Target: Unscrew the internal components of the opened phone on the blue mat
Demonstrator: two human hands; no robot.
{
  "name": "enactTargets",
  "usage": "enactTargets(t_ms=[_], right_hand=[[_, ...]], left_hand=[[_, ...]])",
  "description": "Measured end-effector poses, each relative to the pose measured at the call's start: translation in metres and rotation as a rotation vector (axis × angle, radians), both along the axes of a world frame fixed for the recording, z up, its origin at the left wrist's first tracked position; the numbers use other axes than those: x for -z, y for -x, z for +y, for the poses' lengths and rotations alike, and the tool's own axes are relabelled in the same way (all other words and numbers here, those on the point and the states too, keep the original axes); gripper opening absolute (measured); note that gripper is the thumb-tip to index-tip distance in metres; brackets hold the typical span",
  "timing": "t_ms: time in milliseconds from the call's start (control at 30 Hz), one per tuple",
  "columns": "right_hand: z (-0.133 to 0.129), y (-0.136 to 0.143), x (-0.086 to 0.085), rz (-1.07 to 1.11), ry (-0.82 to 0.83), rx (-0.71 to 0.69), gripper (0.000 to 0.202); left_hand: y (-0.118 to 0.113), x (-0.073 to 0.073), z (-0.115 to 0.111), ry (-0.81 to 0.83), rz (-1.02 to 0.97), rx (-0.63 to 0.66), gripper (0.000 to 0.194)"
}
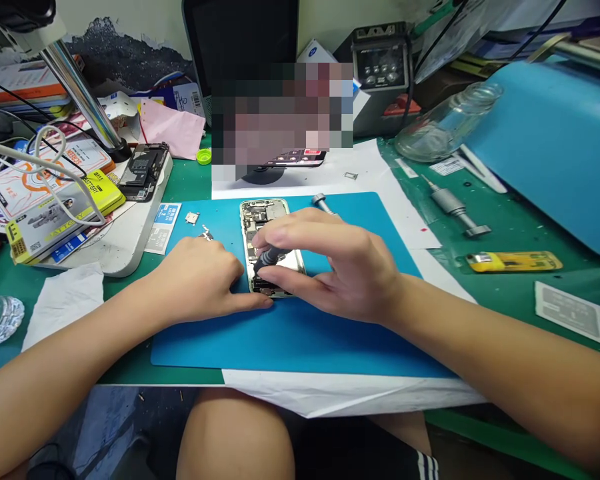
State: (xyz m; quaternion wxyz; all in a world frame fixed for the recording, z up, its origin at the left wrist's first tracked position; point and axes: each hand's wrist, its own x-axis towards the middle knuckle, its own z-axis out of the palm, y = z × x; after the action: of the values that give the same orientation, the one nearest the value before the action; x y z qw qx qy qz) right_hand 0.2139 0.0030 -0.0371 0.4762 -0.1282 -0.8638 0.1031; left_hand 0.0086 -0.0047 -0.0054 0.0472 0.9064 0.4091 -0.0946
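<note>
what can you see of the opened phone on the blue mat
The opened phone lies flat on the blue mat, its long sides running away from the person. A pale, rounded, metal-looking frame surrounds dark circuitry, silvery plates and a whitish panel at lower right. No screen covers it. The left hand has its thumb at the near edge. The right hand hides part of it and holds a dark-handled tool over its lower left; tip contact is unclear.

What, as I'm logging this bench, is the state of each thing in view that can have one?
Near phone: open, inner parts bared
Dark tool: held in right hand
Left hand: curled, thumb by near phone
Monitor: dark
Far phone: screen lit
Large glass jar: uncapped
Small jar: capped
Grey tool: lying down
</note>
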Motion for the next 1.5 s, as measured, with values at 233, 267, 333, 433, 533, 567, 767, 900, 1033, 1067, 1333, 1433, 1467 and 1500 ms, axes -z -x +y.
enactTargets(t_ms=[233, 267, 333, 433, 533, 567, 767, 900, 1033, 1067, 1333, 1433, 1467, 1500], right_hand=[[-0.0034, 0.0007, -0.0002, -0.011, 0.045, -0.040, 0.038], [-0.0032, 0.0009, 0.0002, -0.004, 0.049, -0.041, 0.039], [-0.0027, 0.0016, 0.0014, 0.015, 0.048, -0.048, 0.039], [-0.0021, 0.0028, 0.0037, 0.021, 0.022, -0.043, 0.038], [-0.0022, 0.0039, 0.0050, 0.023, 0.002, 0.000, 0.039], [-0.0024, 0.0043, 0.0051, 0.028, -0.008, 0.010, 0.039], [-0.0028, 0.0054, 0.0037, 0.007, -0.064, 0.012, 0.039], [-0.0014, 0.0053, 0.0047, 0.030, -0.069, 0.027, 0.042], [-0.0014, 0.0067, 0.0059, 0.036, -0.076, 0.055, 0.043], [-0.0018, 0.0072, 0.0060, 0.034, -0.075, 0.057, 0.042], [-0.0038, 0.0062, 0.0062, 0.036, -0.001, 0.023, 0.040], [-0.0032, 0.0054, 0.0080, 0.046, 0.004, 0.003, 0.044], [-0.0030, 0.0054, 0.0086, 0.041, -0.006, -0.001, 0.046], [-0.0029, 0.0055, 0.0091, 0.032, -0.018, -0.003, 0.049]], left_hand=[[0.0018, 0.0033, -0.0001, -0.008, -0.034, 0.009, 0.068], [0.0020, 0.0035, 0.0000, -0.008, -0.036, 0.010, 0.068], [0.0024, 0.0033, 0.0002, -0.007, -0.035, 0.010, 0.068], [0.0031, 0.0022, 0.0006, -0.006, -0.037, 0.021, 0.067], [0.0034, 0.0010, 0.0008, 0.000, -0.038, 0.021, 0.067], [0.0033, 0.0008, 0.0007, 0.007, -0.038, 0.017, 0.066], [0.0032, 0.0007, 0.0002, 0.005, -0.027, 0.014, 0.065], [0.0033, 0.0011, 0.0002, -0.004, -0.025, 0.022, 0.063], [0.0036, 0.0016, 0.0003, 0.004, -0.021, 0.017, 0.063], [0.0036, 0.0014, 0.0002, 0.007, -0.020, 0.018, 0.063], [0.0023, -0.0013, 0.0004, 0.047, -0.010, 0.006, 0.064], [0.0026, -0.0010, 0.0004, 0.042, -0.028, 0.010, 0.062], [0.0027, -0.0008, 0.0004, 0.037, -0.035, 0.012, 0.062], [0.0028, -0.0007, 0.0004, 0.033, -0.040, 0.016, 0.063]])
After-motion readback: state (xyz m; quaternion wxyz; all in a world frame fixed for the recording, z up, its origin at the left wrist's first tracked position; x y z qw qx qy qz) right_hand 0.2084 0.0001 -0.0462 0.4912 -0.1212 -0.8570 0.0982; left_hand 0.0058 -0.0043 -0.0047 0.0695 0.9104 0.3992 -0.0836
